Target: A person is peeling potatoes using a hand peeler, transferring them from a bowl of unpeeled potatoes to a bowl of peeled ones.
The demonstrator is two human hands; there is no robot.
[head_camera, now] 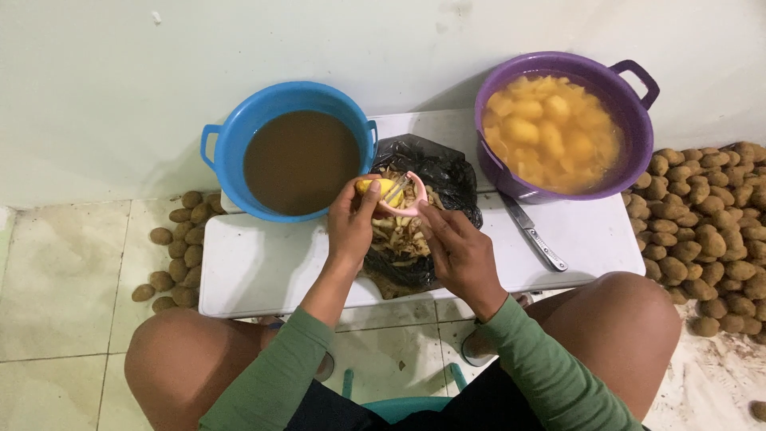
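Potato, smooth yellow, pinched in left hand; right hand grip closed on pink, seemingly plastic peeler.

Yellow peeled potato against pink peeler, above peel pile.

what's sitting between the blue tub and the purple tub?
In the head view, a black plastic bag heaped with pale potato peelings lies between the blue plastic tub of brown water and the purple plastic tub of peeled potatoes, on the white table.
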